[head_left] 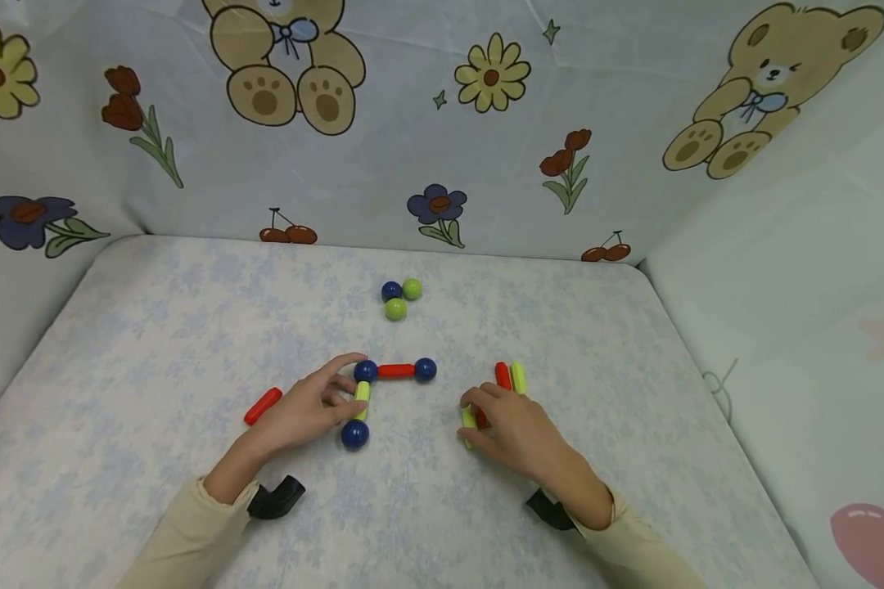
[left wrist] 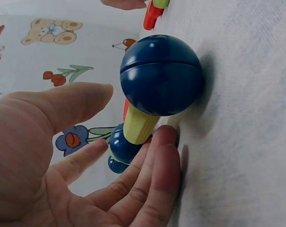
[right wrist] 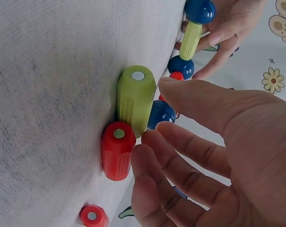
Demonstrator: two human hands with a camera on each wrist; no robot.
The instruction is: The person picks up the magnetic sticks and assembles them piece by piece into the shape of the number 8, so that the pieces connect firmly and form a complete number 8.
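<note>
My left hand (head_left: 305, 413) lies around a yellow-green rod (head_left: 363, 399) that joins two blue balls. In the left wrist view its thumb is off the rod and its fingertips (left wrist: 166, 161) lie beside the rod. A red rod (head_left: 396, 371) runs from the upper ball (head_left: 365, 371) to another blue ball (head_left: 425, 370). The lower ball (head_left: 355, 434) sits below the left thumb. My right hand (head_left: 516, 429) is over a loose yellow-green rod (right wrist: 135, 101), its thumb and fingers at the rod's side without a clear grip. A red rod (right wrist: 118, 153) lies against that rod.
Farther up the table lie a blue ball (head_left: 391, 291) and two green balls (head_left: 412, 288). Beyond the right hand are a red rod (head_left: 502, 375) and a yellow-green rod (head_left: 519, 378). One red rod (head_left: 263, 406) lies by the left wrist. Printed cloth walls surround the table.
</note>
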